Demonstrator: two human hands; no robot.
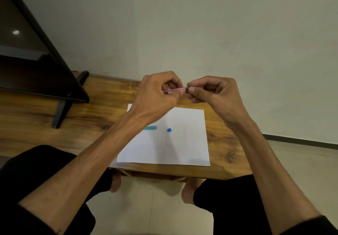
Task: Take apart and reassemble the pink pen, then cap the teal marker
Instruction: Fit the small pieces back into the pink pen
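Pink pen (176,89) held level above table (54,110): left hand (155,95) curled round barrel, right hand (210,92) pinching its end. Likely light, stiff, slick plastic; best gripped near joint. Teal marker (150,128) on paper (182,143)

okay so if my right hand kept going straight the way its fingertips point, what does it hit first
The right hand points toward the left hand, pinching one end of the thin pink plastic pen held between them. It would meet the pen first, then probably the left hand's fingers; depth is unclear.
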